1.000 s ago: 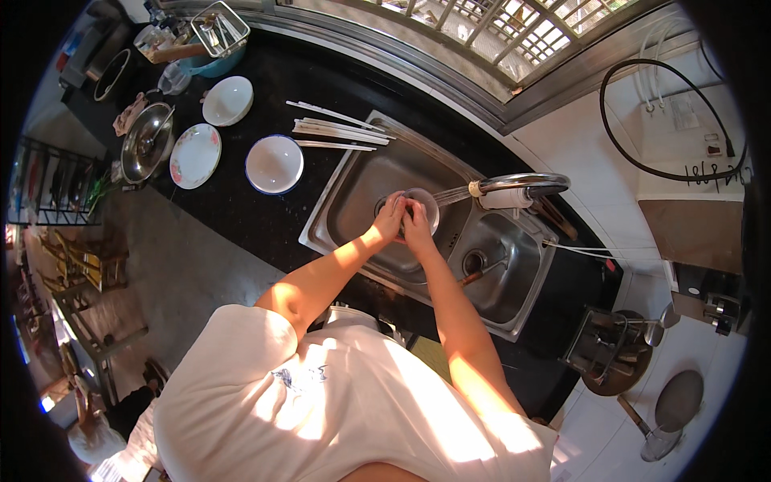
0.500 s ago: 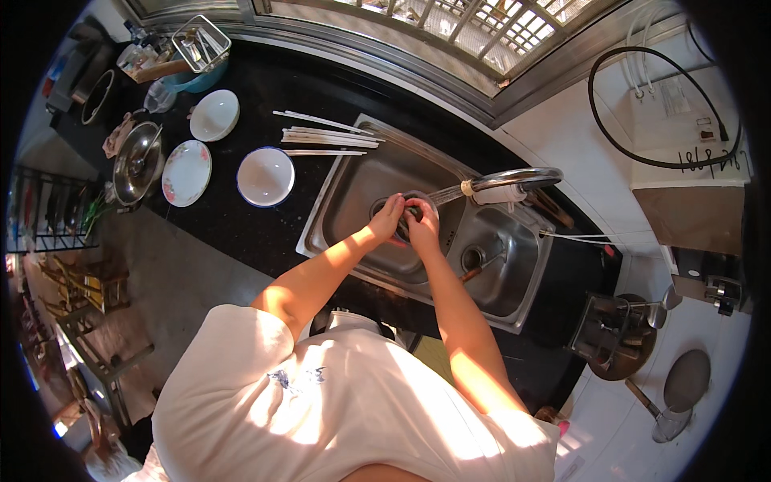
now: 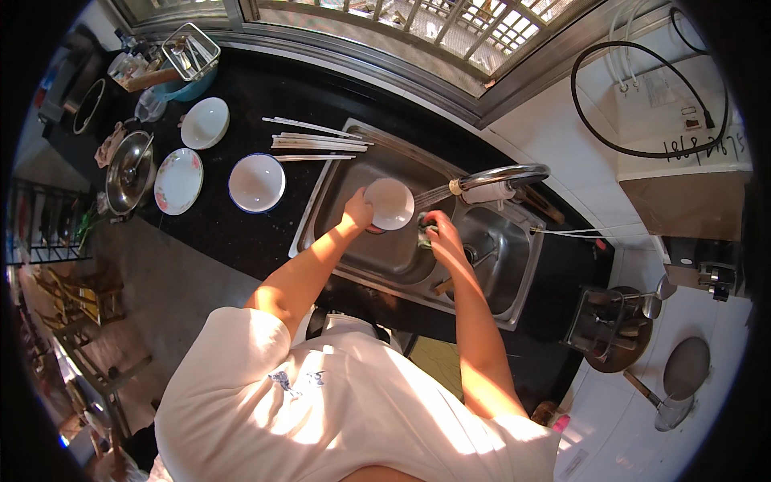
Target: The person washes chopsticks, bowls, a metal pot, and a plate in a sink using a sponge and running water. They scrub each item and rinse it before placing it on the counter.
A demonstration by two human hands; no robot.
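Taking the steel sink [image 3: 377,249] as the landmark and reading from its left: on the black counter [image 3: 241,233] well to the left sit a lidded pot [image 3: 128,169], a flowered plate [image 3: 178,181], a white bowl [image 3: 205,122] and, just beside the sink's left rim, a blue-rimmed bowl [image 3: 257,182]. A bundle of chopsticks [image 3: 317,140] lies at the sink's upper left corner.

Over the left basin, the left hand [image 3: 359,210] is closed on the edge of a small white bowl [image 3: 389,203], holding it tilted under the water that sprays from the faucet [image 3: 502,178]. The forearm reaches up and in from the person's body, elbow bent over the sink's front rim. The right hand [image 3: 440,234], just right of the bowl, is curled around what looks like a green scrubbing pad [image 3: 426,233] (it is mostly hidden by the fingers, so I cannot be sure of its kind); that arm runs nearly straight down.

By my reading this is the rinse-and-scrub step on this bowl. The next move would call for bringing pad and bowl together while keeping a firm hold on a wet rim.
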